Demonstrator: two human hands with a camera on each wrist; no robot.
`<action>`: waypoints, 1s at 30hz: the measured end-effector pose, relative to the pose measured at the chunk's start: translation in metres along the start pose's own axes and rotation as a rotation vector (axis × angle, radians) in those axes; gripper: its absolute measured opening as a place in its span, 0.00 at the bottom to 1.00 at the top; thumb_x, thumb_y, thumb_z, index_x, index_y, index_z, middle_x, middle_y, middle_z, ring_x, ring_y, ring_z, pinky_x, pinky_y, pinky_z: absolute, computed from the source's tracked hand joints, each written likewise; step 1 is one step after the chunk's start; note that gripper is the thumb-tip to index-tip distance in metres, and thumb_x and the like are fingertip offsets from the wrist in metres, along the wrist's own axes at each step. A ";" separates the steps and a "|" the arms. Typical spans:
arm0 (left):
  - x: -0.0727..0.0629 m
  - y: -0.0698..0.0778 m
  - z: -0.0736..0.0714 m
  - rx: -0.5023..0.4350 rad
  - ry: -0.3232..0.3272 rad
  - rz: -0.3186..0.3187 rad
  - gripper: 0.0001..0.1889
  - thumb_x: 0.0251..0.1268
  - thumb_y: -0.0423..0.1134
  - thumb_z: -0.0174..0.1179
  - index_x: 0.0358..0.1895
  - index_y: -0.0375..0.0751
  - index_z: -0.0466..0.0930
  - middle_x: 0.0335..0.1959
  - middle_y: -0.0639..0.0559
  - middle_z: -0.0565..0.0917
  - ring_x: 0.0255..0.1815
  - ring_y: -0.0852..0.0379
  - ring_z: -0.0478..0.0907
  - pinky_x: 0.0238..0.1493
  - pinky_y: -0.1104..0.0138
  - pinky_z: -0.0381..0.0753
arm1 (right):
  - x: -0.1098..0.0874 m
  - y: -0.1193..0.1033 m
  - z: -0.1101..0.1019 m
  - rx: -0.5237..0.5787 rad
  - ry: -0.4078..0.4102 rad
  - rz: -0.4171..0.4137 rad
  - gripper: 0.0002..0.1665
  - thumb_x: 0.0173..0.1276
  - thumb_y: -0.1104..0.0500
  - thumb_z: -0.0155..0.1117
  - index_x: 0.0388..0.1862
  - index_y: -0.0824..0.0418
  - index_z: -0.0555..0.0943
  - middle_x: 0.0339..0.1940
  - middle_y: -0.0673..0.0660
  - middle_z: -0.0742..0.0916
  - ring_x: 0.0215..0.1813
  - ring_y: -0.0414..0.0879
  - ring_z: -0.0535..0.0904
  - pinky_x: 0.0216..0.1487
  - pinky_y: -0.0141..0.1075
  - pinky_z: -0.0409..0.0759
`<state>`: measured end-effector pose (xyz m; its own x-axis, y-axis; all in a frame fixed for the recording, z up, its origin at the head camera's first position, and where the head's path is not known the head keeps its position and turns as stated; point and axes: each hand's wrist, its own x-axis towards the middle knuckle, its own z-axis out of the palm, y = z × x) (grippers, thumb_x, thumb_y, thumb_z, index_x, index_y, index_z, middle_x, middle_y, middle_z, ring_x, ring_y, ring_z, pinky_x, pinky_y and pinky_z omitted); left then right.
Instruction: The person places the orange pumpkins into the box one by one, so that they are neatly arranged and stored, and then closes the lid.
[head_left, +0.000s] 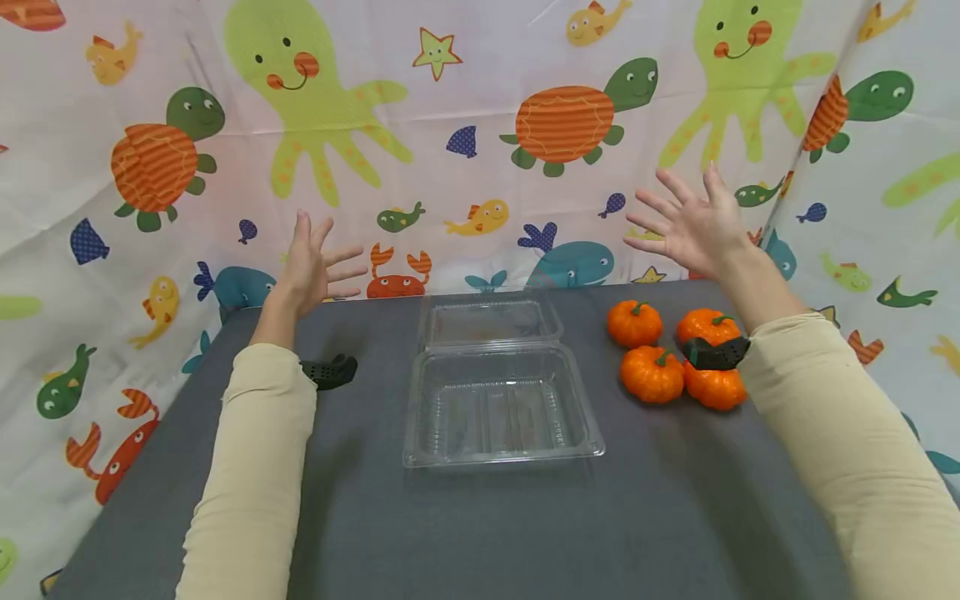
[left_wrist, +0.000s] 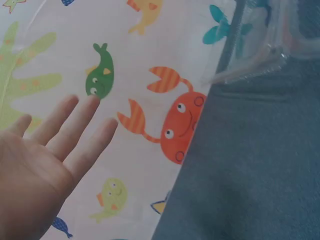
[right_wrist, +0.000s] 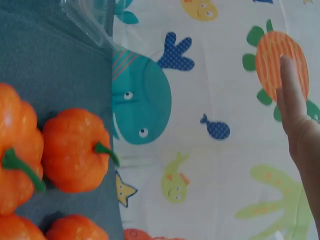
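Note:
Both hands are raised over the far part of the table with fingers spread and hold nothing. My left hand (head_left: 306, 262) is left of a clear plastic clamshell container (head_left: 495, 454), whose lid lies folded back toward the curtain. In the left wrist view the left hand (left_wrist: 37, 177) shows its palm and straight fingers. Above several small orange pumpkins (head_left: 652, 375) with green stems is my right hand (head_left: 697, 217), apart from them. Two of these stand out in the right wrist view, one a whole pumpkin (right_wrist: 75, 150), with the right hand (right_wrist: 300, 120) at the edge.
A dark grey cloth covers the table (head_left: 480, 533). Behind it and at both sides hangs a white curtain (head_left: 465, 50) printed with sea animals. Black straps (head_left: 330, 372) sit at the wrists, by the cream sleeves (head_left: 262, 442).

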<state>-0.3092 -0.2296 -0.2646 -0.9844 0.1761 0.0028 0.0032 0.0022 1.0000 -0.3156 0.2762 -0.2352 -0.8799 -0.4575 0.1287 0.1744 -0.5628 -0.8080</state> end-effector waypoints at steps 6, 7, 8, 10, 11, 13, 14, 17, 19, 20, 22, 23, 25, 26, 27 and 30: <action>-0.001 -0.013 -0.010 -0.141 -0.119 -0.013 0.44 0.58 0.78 0.24 0.76 0.65 0.31 0.73 0.36 0.53 0.69 0.35 0.58 0.59 0.44 0.65 | -0.024 -0.009 -0.023 0.290 -0.015 0.013 0.39 0.66 0.35 0.54 0.74 0.42 0.60 0.75 0.54 0.59 0.76 0.52 0.39 0.69 0.55 0.45; -0.001 -0.015 -0.012 -0.187 -0.146 -0.010 0.44 0.58 0.78 0.25 0.76 0.65 0.32 0.74 0.36 0.52 0.69 0.35 0.57 0.60 0.44 0.64 | -0.029 -0.010 -0.027 0.317 -0.016 0.012 0.39 0.66 0.35 0.54 0.74 0.43 0.61 0.75 0.55 0.60 0.76 0.52 0.40 0.69 0.55 0.44; -0.002 -0.017 -0.013 -0.236 -0.169 -0.005 0.44 0.57 0.78 0.25 0.76 0.66 0.33 0.74 0.37 0.51 0.70 0.36 0.56 0.61 0.44 0.63 | -0.034 -0.011 -0.031 0.340 -0.018 0.011 0.40 0.65 0.35 0.55 0.74 0.44 0.61 0.74 0.56 0.61 0.76 0.53 0.41 0.70 0.54 0.43; -0.003 -0.022 -0.016 -0.345 -0.213 0.005 0.44 0.57 0.79 0.25 0.76 0.67 0.34 0.75 0.38 0.49 0.71 0.36 0.52 0.63 0.42 0.57 | -0.045 -0.012 -0.040 0.363 -0.023 0.008 0.40 0.65 0.36 0.55 0.74 0.44 0.61 0.74 0.57 0.61 0.76 0.54 0.43 0.70 0.54 0.41; -0.003 -0.024 -0.018 -0.389 -0.228 0.013 0.44 0.57 0.79 0.26 0.76 0.67 0.35 0.75 0.38 0.48 0.72 0.36 0.50 0.64 0.42 0.55 | -0.050 -0.013 -0.045 0.370 -0.021 0.008 0.40 0.65 0.36 0.56 0.74 0.44 0.61 0.74 0.56 0.60 0.76 0.55 0.45 0.70 0.53 0.40; -0.005 -0.028 -0.021 -0.451 -0.248 0.024 0.43 0.57 0.79 0.26 0.76 0.68 0.35 0.76 0.38 0.46 0.73 0.35 0.48 0.65 0.41 0.51 | -0.061 -0.014 -0.054 0.387 -0.022 0.010 0.40 0.65 0.36 0.55 0.74 0.45 0.61 0.75 0.56 0.60 0.75 0.55 0.46 0.70 0.53 0.39; -0.006 -0.031 -0.023 -0.461 -0.250 0.028 0.43 0.57 0.79 0.27 0.76 0.68 0.36 0.76 0.38 0.46 0.73 0.35 0.47 0.65 0.41 0.50 | -0.066 -0.015 -0.059 0.391 -0.023 0.012 0.40 0.66 0.36 0.55 0.74 0.45 0.61 0.75 0.56 0.60 0.75 0.56 0.48 0.70 0.53 0.39; -0.012 -0.038 -0.029 -0.443 -0.251 0.026 0.44 0.56 0.79 0.27 0.76 0.67 0.37 0.75 0.37 0.46 0.73 0.36 0.48 0.65 0.41 0.51 | -0.081 -0.016 -0.071 0.408 -0.015 0.023 0.40 0.66 0.36 0.55 0.74 0.45 0.61 0.74 0.56 0.62 0.74 0.57 0.52 0.70 0.55 0.40; -0.016 -0.044 -0.032 -0.432 -0.253 0.013 0.45 0.55 0.80 0.28 0.76 0.67 0.37 0.75 0.36 0.47 0.72 0.35 0.49 0.64 0.41 0.53 | -0.089 -0.016 -0.079 0.407 -0.004 0.036 0.39 0.66 0.35 0.54 0.74 0.45 0.62 0.72 0.58 0.65 0.73 0.59 0.54 0.69 0.56 0.42; -0.018 -0.047 -0.033 -0.441 -0.262 0.003 0.46 0.54 0.80 0.29 0.76 0.67 0.38 0.75 0.36 0.47 0.72 0.35 0.49 0.64 0.41 0.53 | -0.093 -0.015 -0.083 0.402 -0.003 0.045 0.39 0.66 0.35 0.54 0.74 0.45 0.62 0.71 0.58 0.66 0.72 0.59 0.56 0.69 0.56 0.42; -0.022 -0.053 -0.033 -0.477 -0.289 -0.020 0.47 0.53 0.81 0.30 0.76 0.66 0.39 0.75 0.37 0.45 0.72 0.35 0.48 0.64 0.41 0.52 | -0.100 -0.013 -0.089 0.400 -0.015 0.066 0.39 0.67 0.34 0.52 0.74 0.46 0.62 0.70 0.60 0.69 0.72 0.60 0.57 0.69 0.56 0.43; -0.024 -0.056 -0.032 -0.486 -0.306 -0.029 0.47 0.53 0.81 0.31 0.76 0.67 0.39 0.76 0.37 0.44 0.72 0.35 0.49 0.64 0.40 0.52 | -0.104 -0.011 -0.093 0.399 -0.028 0.075 0.39 0.67 0.33 0.51 0.74 0.46 0.62 0.69 0.61 0.70 0.72 0.61 0.57 0.69 0.56 0.44; -0.026 -0.063 -0.030 -0.515 -0.347 -0.048 0.47 0.53 0.81 0.32 0.76 0.66 0.38 0.76 0.37 0.42 0.72 0.34 0.47 0.64 0.40 0.51 | -0.111 -0.008 -0.099 0.407 -0.059 0.092 0.40 0.68 0.32 0.48 0.74 0.47 0.61 0.69 0.61 0.69 0.72 0.61 0.57 0.69 0.56 0.43; -0.028 -0.066 -0.028 -0.529 -0.368 -0.060 0.47 0.53 0.81 0.32 0.76 0.66 0.38 0.76 0.37 0.42 0.72 0.34 0.47 0.64 0.39 0.49 | -0.115 -0.007 -0.102 0.415 -0.073 0.097 0.40 0.69 0.32 0.46 0.74 0.48 0.61 0.69 0.62 0.69 0.72 0.61 0.57 0.69 0.56 0.42; -0.029 -0.069 -0.026 -0.530 -0.384 -0.069 0.47 0.54 0.81 0.32 0.76 0.66 0.37 0.76 0.37 0.41 0.72 0.34 0.46 0.64 0.39 0.49 | -0.119 -0.006 -0.105 0.429 -0.087 0.102 0.40 0.69 0.32 0.45 0.75 0.48 0.61 0.69 0.62 0.69 0.72 0.61 0.56 0.69 0.55 0.41; -0.031 -0.080 -0.023 -0.515 -0.448 -0.088 0.47 0.56 0.79 0.30 0.77 0.64 0.35 0.75 0.35 0.40 0.72 0.33 0.45 0.63 0.39 0.51 | -0.131 -0.005 -0.114 0.465 -0.095 0.101 0.40 0.69 0.32 0.44 0.74 0.49 0.61 0.70 0.64 0.68 0.73 0.61 0.53 0.70 0.54 0.39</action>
<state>-0.2835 -0.2579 -0.3442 -0.8092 0.5867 0.0305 -0.2671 -0.4136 0.8704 -0.2512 0.4172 -0.3138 -0.8077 -0.5746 0.1325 0.4551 -0.7503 -0.4795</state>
